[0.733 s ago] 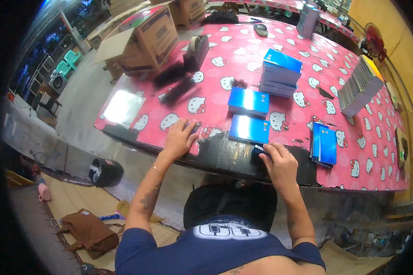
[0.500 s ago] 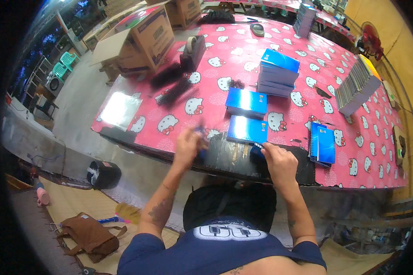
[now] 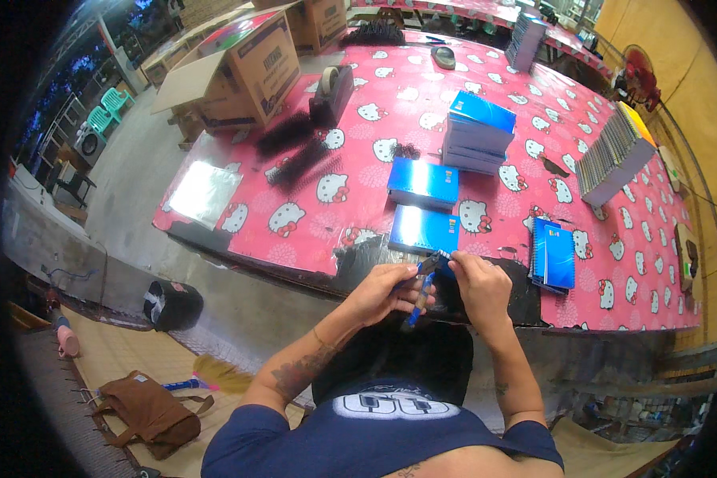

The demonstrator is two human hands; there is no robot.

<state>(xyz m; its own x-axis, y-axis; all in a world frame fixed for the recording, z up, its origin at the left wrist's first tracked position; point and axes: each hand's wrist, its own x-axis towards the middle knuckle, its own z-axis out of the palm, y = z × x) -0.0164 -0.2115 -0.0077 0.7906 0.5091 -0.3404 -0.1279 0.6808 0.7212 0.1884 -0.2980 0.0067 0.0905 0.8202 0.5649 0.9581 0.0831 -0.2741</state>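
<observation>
We see both hands together at the near edge of the pink, cat-patterned surface (image 3: pixel 307 253). The left hand (image 3: pixel 390 295) has its fingers closed on a blue-handled tool (image 3: pixel 425 290), thumb above and the other fingers below; the handles hang toward 6 o'clock and the dark head points to about 1 o'clock. The right hand (image 3: pixel 481 285) pinches a small dark piece with a white-striped edge (image 3: pixel 444 254), its thumb and fingers clamped on it. The tool's head is right by that piece, though we cannot tell whether they touch.

Going by the clock from the hands, we find a blue notebook (image 3: pixel 424 229) just beyond at 12 o'clock, with a thicker blue pile (image 3: pixel 422 183) behind it. A taller blue stack (image 3: pixel 478 131) stands farther off, between 12 and 1. Spiral notebooks (image 3: pixel 554 253) lie between 2 and 3, and a long spiral-bound row (image 3: pixel 617 155) sits at 2. We see black coils (image 3: pixel 295 155) between 10 and 11, and a tape dispenser (image 3: pixel 332 97) at 11.
</observation>
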